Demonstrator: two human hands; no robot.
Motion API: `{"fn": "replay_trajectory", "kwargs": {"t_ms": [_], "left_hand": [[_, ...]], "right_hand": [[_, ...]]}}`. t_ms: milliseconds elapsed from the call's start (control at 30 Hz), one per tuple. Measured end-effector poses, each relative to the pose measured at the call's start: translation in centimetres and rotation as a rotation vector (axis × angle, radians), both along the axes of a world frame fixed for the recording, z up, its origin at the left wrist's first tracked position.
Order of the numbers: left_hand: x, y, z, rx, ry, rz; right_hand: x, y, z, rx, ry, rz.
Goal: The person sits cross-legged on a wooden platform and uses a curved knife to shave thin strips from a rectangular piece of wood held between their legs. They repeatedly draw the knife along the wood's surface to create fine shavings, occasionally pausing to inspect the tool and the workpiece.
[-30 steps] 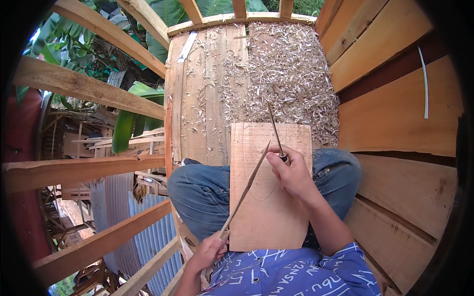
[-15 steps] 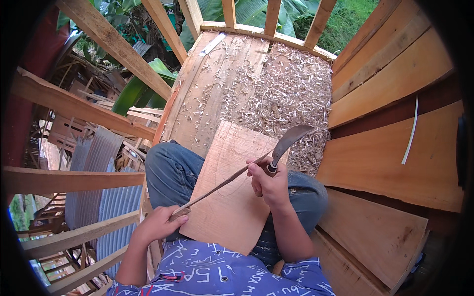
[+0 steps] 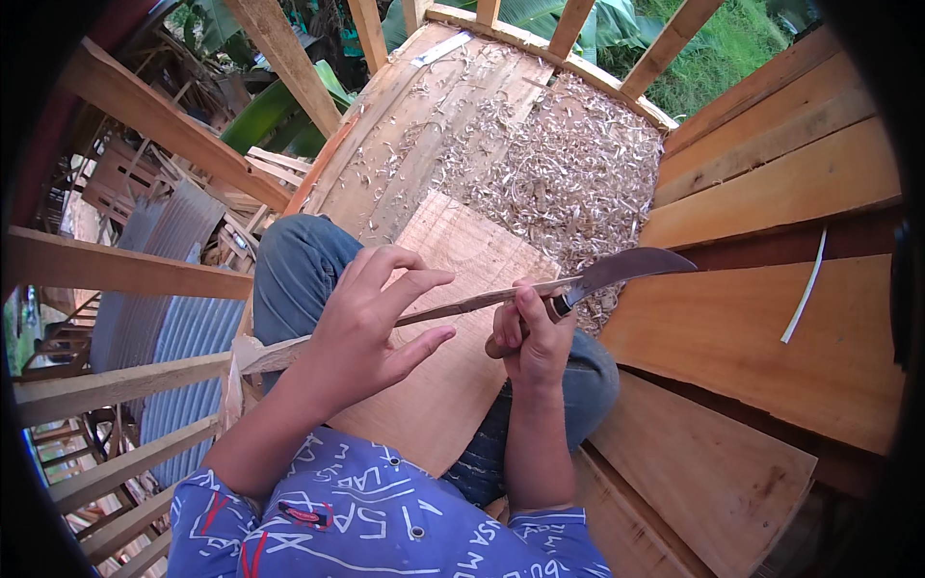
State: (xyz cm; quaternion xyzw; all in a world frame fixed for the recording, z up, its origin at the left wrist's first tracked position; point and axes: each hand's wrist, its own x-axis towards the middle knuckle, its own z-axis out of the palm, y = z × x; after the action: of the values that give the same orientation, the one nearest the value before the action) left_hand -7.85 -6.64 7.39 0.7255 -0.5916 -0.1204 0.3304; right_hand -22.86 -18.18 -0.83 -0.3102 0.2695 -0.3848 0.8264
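Note:
My right hand [image 3: 530, 337] is shut on the handle of a curved knife [image 3: 626, 268], whose blade points right. A thin wooden strip [image 3: 472, 303] runs from the blade leftward and passes between the thumb and fingers of my left hand [image 3: 366, 328]. That hand's fingers are spread and not clamped on the strip. A flat wooden board [image 3: 453, 385] lies across my lap on blue jeans, under both hands.
A heap of wood shavings [image 3: 578, 173] covers the plank floor [image 3: 771, 328] ahead of my knees. A thin white strip [image 3: 805, 289] lies on the planks at right. Wooden rail beams [image 3: 125, 270] stand at left, with corrugated metal sheets [image 3: 183, 337] below them.
My left hand has come up from the strip's low end to near my right hand and spread its fingers. The knife blade now points right and lies flatter.

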Motion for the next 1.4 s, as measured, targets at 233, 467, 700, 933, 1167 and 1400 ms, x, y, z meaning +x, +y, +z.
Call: {"fn": "replay_trajectory", "kwargs": {"t_ms": [233, 467, 700, 933, 1167, 1400], "left_hand": [[-1.4, -2.8, -1.3, -0.197, -0.063, -0.061], [-1.8, -3.1, -1.7, -0.268, -0.125, -0.014], [-2.0, -3.0, -2.0, -0.289, -0.18, -0.033], [-2.1, -3.1, -2.0, -0.293, -0.154, -0.051], [-2.1, -3.3, -2.2, -0.288, -0.123, -0.04], [-2.0, -3.4, -2.8, -0.319, -0.145, -0.031]], "right_hand": [[-0.1, 0.1, -0.2, -0.014, -0.002, -0.044], [-0.2, 0.2, -0.6, -0.013, -0.139, -0.062], [-0.9, -0.4, -1.8, 0.003, -0.345, -0.066], [-1.5, -1.5, -2.6, 0.028, -0.498, -0.025], [-1.4, -1.5, -2.6, 0.025, -0.505, -0.021], [-1.3, -1.5, -2.6, 0.071, -0.488, -0.019]]}}
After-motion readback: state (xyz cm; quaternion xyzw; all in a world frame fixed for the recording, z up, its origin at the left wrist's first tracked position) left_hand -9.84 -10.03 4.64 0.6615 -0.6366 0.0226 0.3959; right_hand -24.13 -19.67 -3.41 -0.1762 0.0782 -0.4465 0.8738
